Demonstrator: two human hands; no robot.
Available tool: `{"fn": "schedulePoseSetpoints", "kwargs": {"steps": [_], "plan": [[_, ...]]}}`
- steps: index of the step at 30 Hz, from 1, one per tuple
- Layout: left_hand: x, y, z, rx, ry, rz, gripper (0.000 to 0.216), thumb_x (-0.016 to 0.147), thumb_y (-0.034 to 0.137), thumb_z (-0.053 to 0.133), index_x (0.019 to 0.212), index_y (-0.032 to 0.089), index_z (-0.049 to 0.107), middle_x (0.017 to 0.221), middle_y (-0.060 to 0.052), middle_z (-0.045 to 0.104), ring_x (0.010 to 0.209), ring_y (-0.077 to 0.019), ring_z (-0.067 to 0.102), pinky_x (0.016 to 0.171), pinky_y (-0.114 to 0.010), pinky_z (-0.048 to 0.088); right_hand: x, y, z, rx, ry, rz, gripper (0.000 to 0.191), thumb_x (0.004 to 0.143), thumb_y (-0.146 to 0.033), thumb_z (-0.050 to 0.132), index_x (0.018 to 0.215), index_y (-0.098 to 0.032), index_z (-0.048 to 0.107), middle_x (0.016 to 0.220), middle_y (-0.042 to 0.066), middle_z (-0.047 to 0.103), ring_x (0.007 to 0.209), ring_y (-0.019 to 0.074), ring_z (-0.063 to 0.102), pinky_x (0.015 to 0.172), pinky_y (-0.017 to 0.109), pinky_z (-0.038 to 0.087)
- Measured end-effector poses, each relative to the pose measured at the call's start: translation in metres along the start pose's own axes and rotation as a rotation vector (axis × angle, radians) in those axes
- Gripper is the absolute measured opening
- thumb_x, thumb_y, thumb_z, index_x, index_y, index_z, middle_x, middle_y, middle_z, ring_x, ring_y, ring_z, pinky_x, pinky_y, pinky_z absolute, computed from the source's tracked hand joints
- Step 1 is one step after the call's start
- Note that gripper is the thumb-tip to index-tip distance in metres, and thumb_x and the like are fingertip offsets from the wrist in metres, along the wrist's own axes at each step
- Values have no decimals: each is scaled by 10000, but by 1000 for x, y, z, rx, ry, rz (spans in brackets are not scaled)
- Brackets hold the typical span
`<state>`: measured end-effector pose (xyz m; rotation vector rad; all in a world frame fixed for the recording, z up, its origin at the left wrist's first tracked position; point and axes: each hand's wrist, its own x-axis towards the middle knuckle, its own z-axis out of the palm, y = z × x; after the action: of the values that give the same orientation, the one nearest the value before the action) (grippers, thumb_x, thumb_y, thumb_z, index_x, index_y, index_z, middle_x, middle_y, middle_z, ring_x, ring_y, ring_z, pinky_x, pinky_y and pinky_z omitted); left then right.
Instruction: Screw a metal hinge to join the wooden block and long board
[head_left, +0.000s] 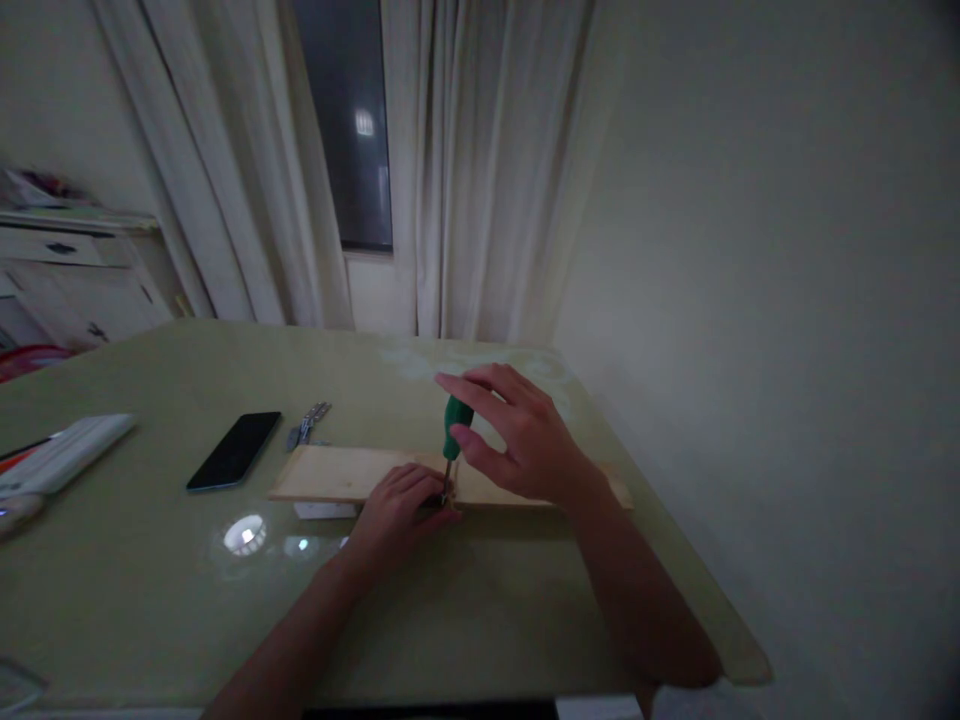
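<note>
A screwdriver (pixel 458 415) with a green handle stands nearly upright, its shaft pointing down at the near edge of a pale wooden board (pixel 330 472). The fingers and thumb of my right hand (pixel 517 435) are closed about the handle, with the index finger near its top. My left hand (pixel 401 505) is closed on the board's near edge beside the screwdriver tip, fingers on top and thumb in front. Something small and dark shows between its thumb and fingers; its kind is unclear. The tip's exact contact is too small to make out.
Left of the board lie a black phone (pixel 236 450) and small metal hardware pieces (pixel 307 425). A long white object (pixel 71 455) lies farther left. A white block (pixel 325 510) shows under the board. The wall (pixel 787 350) runs along the table's right edge.
</note>
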<state>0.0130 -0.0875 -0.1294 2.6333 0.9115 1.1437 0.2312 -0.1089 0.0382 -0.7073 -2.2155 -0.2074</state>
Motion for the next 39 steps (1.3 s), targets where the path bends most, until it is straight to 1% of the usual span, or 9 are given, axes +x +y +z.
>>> {"fn": "schedulePoseSetpoints", "kwargs": {"steps": [3,8,11,15,21,28,31,34,39], "plan": [[0,-1,0,2,5,2,170,932,378,782,935,229,700,1065,-57,795,964,-238,729,851,-369,560,0,-4,-11,206,-109,16,489,1051,-177,472,1531,-266,508,1443,93,617,1331,212,591,1110,391,504],[0,-1,1,-5,7,-8,157,926,365,786,940,231,704,1068,-57,793,962,-235,723,868,-375,556,1,-5,7,-192,25,25,250,1038,-388,607,1163,-214,735,949,79,647,883,214,621,792,349,529],[-1,-1,1,-8,23,-11,175,919,373,796,967,231,706,1043,-53,788,943,-227,715,852,-369,551,0,-10,10,-339,55,63,288,1009,-441,627,1072,-183,737,876,81,615,848,233,578,761,361,494],[0,0,0,-16,28,-14,152,925,368,779,939,233,710,1032,-53,788,926,-221,715,835,-362,548,-1,-11,-12,-25,-116,128,403,1053,-257,426,1406,-183,606,1059,87,638,949,218,602,864,364,522],[-1,-1,-1,-20,12,-12,149,952,363,750,942,226,694,1049,-60,785,934,-222,712,840,-365,550,2,14,-5,293,-84,107,305,1103,-258,411,1316,-211,625,1112,69,647,1029,173,639,950,332,527],[-1,0,0,14,25,-3,178,945,397,759,940,231,693,978,-53,775,931,-228,706,849,-365,548,-2,-7,17,-183,128,23,286,1022,-447,606,863,-210,635,858,48,640,773,170,601,686,298,474],[-1,-1,0,12,36,-7,173,953,400,746,936,236,693,984,-54,776,922,-230,712,843,-366,554,0,-11,12,-33,-9,109,224,1048,-353,550,1186,-204,644,1082,79,707,891,179,666,774,303,518],[-2,-4,1,-6,27,8,163,961,396,736,943,240,692,1023,-53,784,938,-233,721,840,-364,549,1,0,12,221,-135,152,479,1066,-288,507,1534,-242,419,1276,76,708,972,157,702,867,293,546],[-3,-7,4,-6,-4,16,152,957,370,747,973,235,680,1049,-47,778,975,-238,707,878,-377,536,-3,6,22,-86,17,109,361,1002,-519,639,1188,-217,706,863,32,759,749,167,678,745,290,523]]}}
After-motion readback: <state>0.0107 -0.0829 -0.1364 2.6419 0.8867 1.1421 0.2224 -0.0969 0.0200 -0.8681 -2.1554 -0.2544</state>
